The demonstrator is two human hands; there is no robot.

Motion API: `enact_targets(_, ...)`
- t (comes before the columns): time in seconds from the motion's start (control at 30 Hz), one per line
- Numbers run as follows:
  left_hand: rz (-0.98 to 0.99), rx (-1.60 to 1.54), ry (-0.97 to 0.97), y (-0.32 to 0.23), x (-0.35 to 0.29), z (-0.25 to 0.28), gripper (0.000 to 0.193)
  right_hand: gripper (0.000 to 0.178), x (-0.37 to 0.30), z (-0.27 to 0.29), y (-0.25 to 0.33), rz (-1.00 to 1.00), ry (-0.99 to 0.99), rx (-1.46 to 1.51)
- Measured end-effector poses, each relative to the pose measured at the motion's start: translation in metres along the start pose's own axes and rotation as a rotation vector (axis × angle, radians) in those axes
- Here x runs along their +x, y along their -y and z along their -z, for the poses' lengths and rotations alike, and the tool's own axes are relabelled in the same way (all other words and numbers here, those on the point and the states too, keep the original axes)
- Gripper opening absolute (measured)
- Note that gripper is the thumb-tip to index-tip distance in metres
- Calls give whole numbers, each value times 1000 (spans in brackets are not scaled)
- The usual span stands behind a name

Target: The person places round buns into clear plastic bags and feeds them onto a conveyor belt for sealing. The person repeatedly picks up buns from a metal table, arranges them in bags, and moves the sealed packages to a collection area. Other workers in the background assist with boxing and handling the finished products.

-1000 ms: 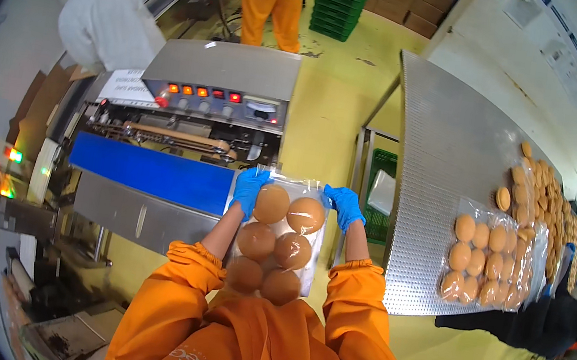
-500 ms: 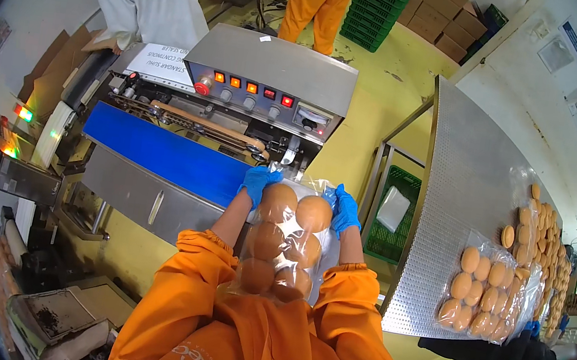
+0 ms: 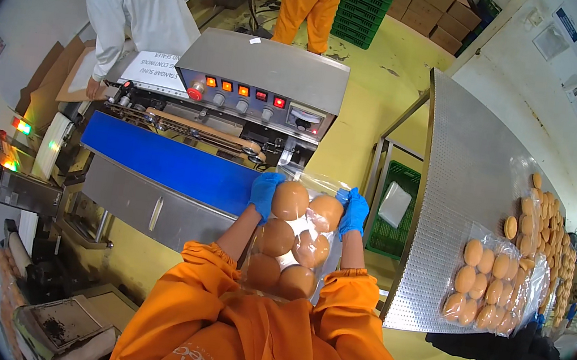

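Observation:
Between my hands is a clear plastic bag of buns [image 3: 292, 242], several round brown buns lying in two columns. My left hand [image 3: 266, 195], in a blue glove, grips the bag's upper left corner. Gloved in blue too, my right hand [image 3: 354, 213] holds the upper right corner. The bag's far edge stretches between them, close to the near right end of a band sealer [image 3: 262, 74] with lit orange and red switches. Its blue conveyor belt [image 3: 167, 160] runs off to the left of my left hand.
On the right, a perforated metal table [image 3: 446, 201] carries bagged buns [image 3: 482, 286] and many loose ones. A green crate [image 3: 386, 240] sits below it. A co-worker in white [image 3: 137, 3] stands beyond the sealer, another in orange trousers [image 3: 310, 8]. Green crates are stacked [image 3: 362, 8] behind.
My hands have moved slightly apart and a little nearer to me, and the bag's far edge looks flatter. The co-worker in white has shifted their arm.

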State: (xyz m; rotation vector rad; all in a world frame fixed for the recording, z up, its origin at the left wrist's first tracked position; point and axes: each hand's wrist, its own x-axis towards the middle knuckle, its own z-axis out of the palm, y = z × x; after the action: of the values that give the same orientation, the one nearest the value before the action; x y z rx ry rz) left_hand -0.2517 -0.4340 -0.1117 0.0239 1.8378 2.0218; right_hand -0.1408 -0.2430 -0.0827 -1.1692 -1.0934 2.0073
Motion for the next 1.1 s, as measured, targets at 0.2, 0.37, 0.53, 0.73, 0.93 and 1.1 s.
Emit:
enact_targets(0.2, 9, -34, 173, -20, 18, 23, 15, 22, 3, 6, -13, -50, 0, -17)
enact_targets(0.37, 154, 90, 62, -33, 40, 46, 14, 23, 5, -19, -25, -59, 47, 10)
enact_targets(0.53, 212, 85, 3, -35, 54, 79, 11, 26, 6, -47, -37, -63, 81, -132)
enact_targets(0.73, 122, -31, 3, -23, 68, 125, 13, 26, -9, -88, -47, -80, 89, -44)
enact_targets(0.93, 97, 59, 63, -26, 90, 170, 15, 25, -12, -121, -73, -6, 162, -92)
enact_targets(1.1, 129, -27, 23, -64, 57, 183, 14, 27, -53, -129, -78, 135, -30, -143)
